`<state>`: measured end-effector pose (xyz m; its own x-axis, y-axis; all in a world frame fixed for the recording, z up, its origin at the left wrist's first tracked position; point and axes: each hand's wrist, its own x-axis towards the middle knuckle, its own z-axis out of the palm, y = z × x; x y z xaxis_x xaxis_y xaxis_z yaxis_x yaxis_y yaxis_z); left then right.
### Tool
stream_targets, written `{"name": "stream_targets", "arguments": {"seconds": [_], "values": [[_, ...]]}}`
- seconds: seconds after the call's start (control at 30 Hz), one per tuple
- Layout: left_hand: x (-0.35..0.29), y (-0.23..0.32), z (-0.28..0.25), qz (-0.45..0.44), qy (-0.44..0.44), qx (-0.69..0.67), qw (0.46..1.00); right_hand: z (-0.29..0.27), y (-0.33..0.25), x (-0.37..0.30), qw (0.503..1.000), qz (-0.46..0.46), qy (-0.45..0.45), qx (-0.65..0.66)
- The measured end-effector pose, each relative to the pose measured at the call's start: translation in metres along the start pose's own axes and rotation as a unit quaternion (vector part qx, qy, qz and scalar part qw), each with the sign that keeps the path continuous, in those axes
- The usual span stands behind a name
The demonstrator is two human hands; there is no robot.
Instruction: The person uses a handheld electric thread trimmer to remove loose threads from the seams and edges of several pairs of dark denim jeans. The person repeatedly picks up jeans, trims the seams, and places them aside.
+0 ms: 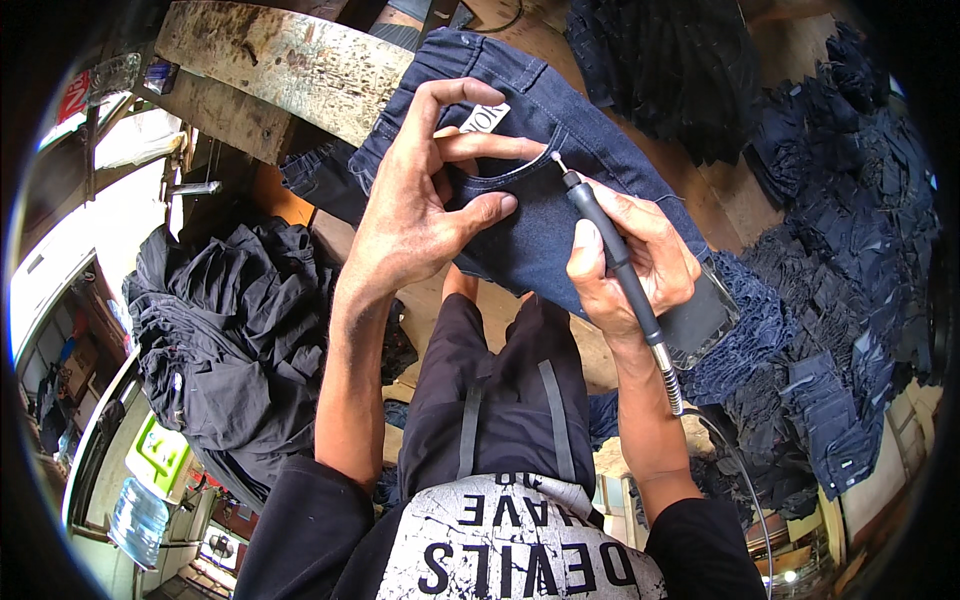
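Observation:
Dark blue denim trousers [625, 150] with a gathered waistband lie over the end of a worn wooden board. My left hand [405, 205] rests on them with its fingers spread; one finger stretches along the curved pocket opening [510, 178] to its corner. A pale printed tag [487, 117] shows beside that finger. In my right hand [650, 255] is a black pen-shaped rotary grinder [612, 235], gripped between thumb and fingers. Its small pale tip meets the pocket's corner close to my left fingertip; whether it touches the cloth I cannot tell.
The wooden board [290, 65] reaches to the upper left. Black garments [230, 330] are heaped at left, dark denim pieces [820, 260] at right. A dark phone-like slab [700, 315] lies by my right wrist. The grinder's cable [745, 470] trails down at right.

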<state>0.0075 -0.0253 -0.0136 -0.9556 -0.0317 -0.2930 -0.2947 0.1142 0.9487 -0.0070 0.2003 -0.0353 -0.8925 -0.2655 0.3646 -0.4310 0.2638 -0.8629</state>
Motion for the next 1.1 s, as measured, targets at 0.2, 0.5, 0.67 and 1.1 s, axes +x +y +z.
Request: {"name": "stream_targets", "arguments": {"seconds": [0.2,0.5,0.67,1.1], "values": [[0.001,-0.003,-0.003,0.035,-0.018,0.04,0.998,-0.002,-0.002,-0.002,1.0,0.02,0.003,-0.004],[0.0,0.0,-0.004,0.028,-0.034,0.032,0.999,-0.001,0.0,-0.006,0.998,0.055,0.009,-0.001],[-0.002,0.0,0.0,0.032,-0.013,0.017,0.999,0.001,-0.002,-0.005,0.996,0.087,0.018,0.017],[-0.014,-0.017,0.021,0.209,0.133,0.266,0.932,-0.004,-0.007,-0.009,0.952,0.186,0.178,0.168]]}}
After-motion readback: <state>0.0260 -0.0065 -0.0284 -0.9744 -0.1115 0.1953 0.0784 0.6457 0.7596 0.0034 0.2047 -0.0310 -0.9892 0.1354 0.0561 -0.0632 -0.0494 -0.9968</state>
